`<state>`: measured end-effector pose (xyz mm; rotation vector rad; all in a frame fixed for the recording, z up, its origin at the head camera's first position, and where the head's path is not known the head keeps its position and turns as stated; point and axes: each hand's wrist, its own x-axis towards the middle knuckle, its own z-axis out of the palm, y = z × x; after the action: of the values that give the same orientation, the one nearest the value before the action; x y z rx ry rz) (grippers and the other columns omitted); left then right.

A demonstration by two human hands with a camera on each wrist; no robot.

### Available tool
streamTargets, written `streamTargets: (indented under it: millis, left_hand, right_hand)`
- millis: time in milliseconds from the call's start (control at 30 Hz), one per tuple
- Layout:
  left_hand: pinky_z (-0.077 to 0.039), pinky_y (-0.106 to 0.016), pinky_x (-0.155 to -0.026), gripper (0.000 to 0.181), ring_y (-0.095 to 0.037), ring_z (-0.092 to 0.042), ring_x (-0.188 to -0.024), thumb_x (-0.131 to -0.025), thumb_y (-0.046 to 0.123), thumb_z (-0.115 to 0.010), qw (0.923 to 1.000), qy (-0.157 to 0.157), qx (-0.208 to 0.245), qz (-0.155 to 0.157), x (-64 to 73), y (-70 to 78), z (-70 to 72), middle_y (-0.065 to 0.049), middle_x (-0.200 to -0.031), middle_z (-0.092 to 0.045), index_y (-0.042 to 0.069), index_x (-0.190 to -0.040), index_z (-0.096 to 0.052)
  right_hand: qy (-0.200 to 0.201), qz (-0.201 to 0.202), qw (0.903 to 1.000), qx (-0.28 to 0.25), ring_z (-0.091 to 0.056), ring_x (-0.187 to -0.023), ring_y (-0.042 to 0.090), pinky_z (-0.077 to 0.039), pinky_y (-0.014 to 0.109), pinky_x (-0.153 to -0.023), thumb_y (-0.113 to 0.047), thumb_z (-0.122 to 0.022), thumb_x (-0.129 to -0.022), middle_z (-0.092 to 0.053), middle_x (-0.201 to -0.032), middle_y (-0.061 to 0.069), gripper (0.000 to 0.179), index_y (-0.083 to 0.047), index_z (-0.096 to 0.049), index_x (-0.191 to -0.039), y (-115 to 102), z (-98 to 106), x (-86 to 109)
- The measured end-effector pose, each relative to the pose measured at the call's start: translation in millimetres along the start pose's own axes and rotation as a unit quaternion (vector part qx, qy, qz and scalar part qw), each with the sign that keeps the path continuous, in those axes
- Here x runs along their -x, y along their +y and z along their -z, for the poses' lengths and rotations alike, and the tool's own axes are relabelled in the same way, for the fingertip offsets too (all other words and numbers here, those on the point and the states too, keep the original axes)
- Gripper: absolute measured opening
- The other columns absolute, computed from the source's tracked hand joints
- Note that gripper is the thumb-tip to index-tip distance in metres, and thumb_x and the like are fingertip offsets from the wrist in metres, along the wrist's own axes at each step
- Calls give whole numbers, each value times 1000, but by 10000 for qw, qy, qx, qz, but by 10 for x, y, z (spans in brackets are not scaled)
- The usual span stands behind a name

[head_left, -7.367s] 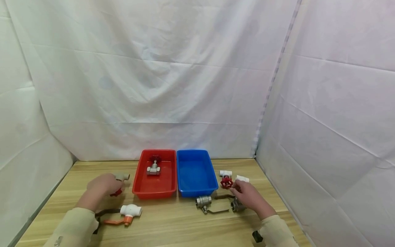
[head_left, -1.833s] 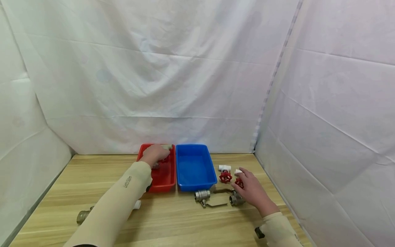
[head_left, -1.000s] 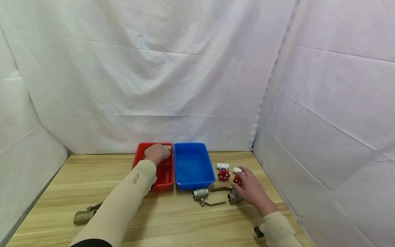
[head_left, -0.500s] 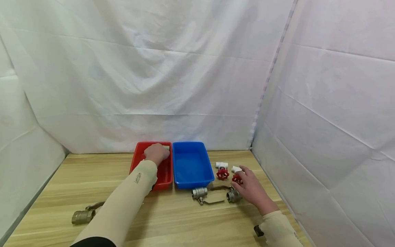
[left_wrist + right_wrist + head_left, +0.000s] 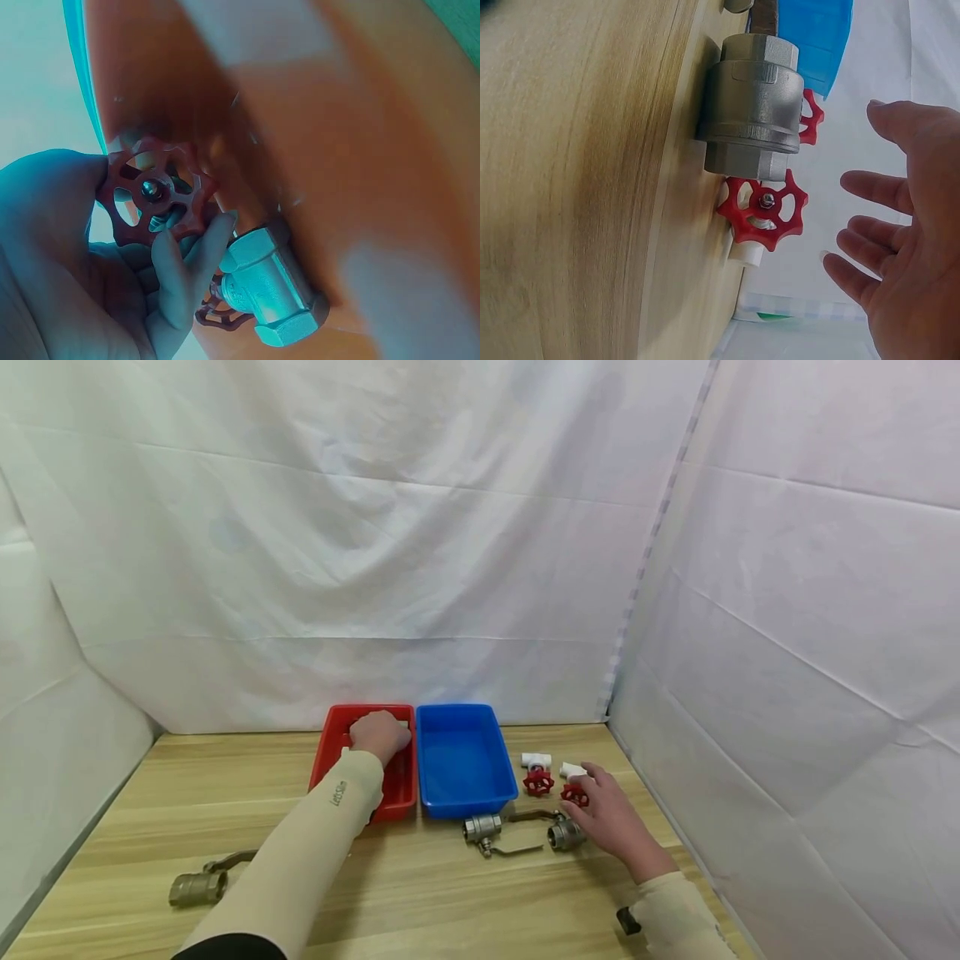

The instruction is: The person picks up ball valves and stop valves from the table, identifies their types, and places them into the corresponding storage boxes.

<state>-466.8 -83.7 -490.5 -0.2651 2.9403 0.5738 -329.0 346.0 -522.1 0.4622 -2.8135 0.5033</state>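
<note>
My left hand (image 5: 378, 732) reaches down inside the red bin (image 5: 321, 760). In the left wrist view its thumb and fingers pinch the red handwheel (image 5: 196, 196) of a valve whose body is mostly hidden. A metal valve (image 5: 266, 285) with its own red handwheel lies beside those fingers in the bin. Over the right of the table my right hand (image 5: 611, 818) hovers with relaxed fingers, holding nothing. Near it are a metal ball valve (image 5: 754, 101) and a white valve with a red handwheel (image 5: 765, 210); the right wrist view shows a gap between hand and valves.
The blue bin (image 5: 461, 760) stands against the red one. In front of it lies a lever ball valve (image 5: 483, 828), with a white handwheel valve (image 5: 537, 768) to the right. A brass-coloured ball valve (image 5: 198, 887) sits at left, partly behind my sleeve.
Since the oldest frame, my left hand has carried the handwheel valve from the left table into the red bin. In the last second it has sunk slightly; my right hand stays nearly still.
</note>
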Motion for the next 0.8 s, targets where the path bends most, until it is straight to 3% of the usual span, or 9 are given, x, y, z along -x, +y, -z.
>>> streamTargets:
  millis: [433, 800]
  left_hand:
    - [-62, -51, -86, 27, -32, -68, -82, -96, 28, -79, 9989, 120, -367, -276, 94, 24, 2, -11, -77, -71, 7, -82, -71]
    - [-64, -51, -82, 29, -32, -69, -76, -97, 25, -79, 9994, 139, -84, -298, 118, -62, -52, -13, -74, -70, 4, -78, -70]
  right_hand:
    - [-166, -89, 9998, -94, -50, -145, 53, -51, 68, -110, -30, -80, -106, -43, -166, 30, 38, -3, -72, -131, -14, 3, 28]
    - [-208, -67, 9996, -170, -48, -147, 53, -50, 67, -112, -27, -80, -106, -43, -166, 31, 42, 0, -70, -137, -52, 16, 47]
